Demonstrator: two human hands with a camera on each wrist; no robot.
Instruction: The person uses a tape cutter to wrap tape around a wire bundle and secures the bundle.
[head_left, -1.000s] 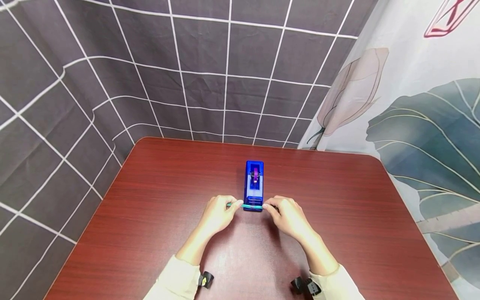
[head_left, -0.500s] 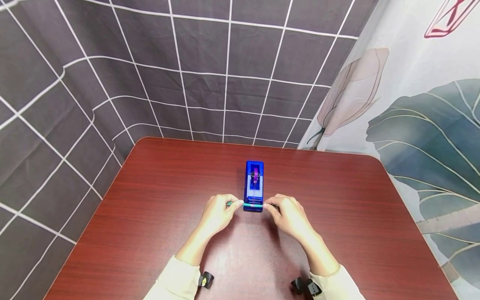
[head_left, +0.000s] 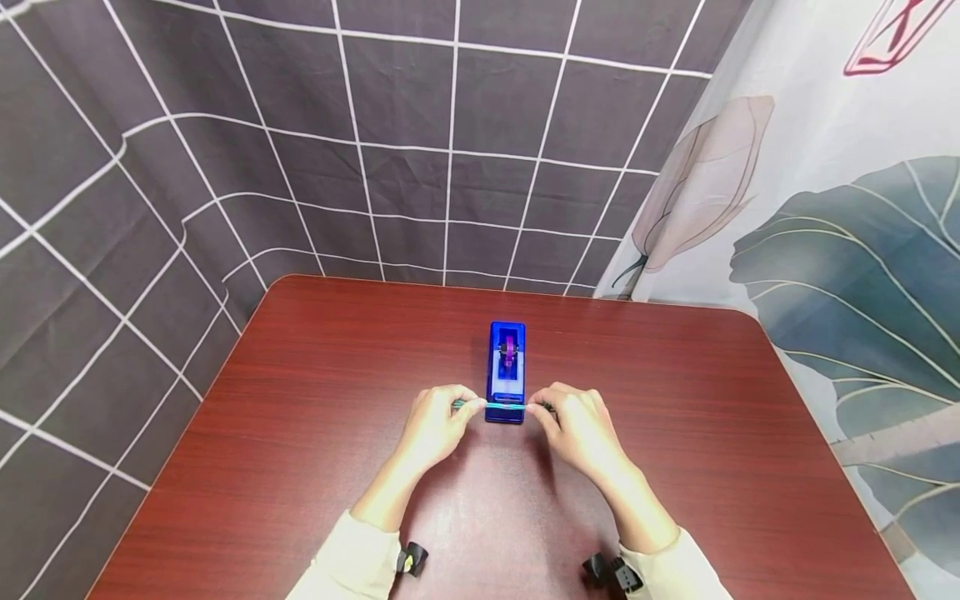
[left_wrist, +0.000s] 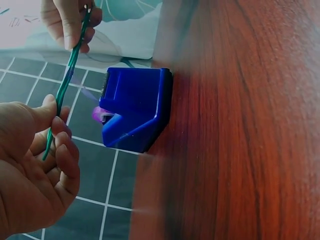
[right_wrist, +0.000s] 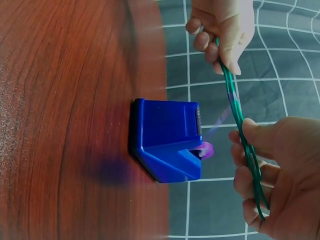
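Both hands hold a thin bundle of green wires [head_left: 506, 407] stretched level over the near end of a blue tape dispenser [head_left: 507, 375]. My left hand [head_left: 437, 427] pinches its left part between thumb and fingers. On the other side, my right hand [head_left: 579, 427] pinches the right part, and looped wire ends lie along its palm in the right wrist view. A strip of clear purplish tape [right_wrist: 219, 120] runs from the purple tape roll [right_wrist: 206, 150] up to the middle of the bundle, where it sticks to the wires. The dispenser's toothed cutter [right_wrist: 198, 120] faces the bundle.
The dispenser stands on a reddish-brown wooden table [head_left: 337, 350]. Behind it hangs a dark grey curtain [head_left: 405, 108] with white grid lines. A white curtain [head_left: 817, 125] with leaf prints hangs at the right.
Both hands have shifted the wire bundle slightly away from the body, farther over the dispenser's near end. Their pinch on the wires is kept, and the dispenser stays in place.
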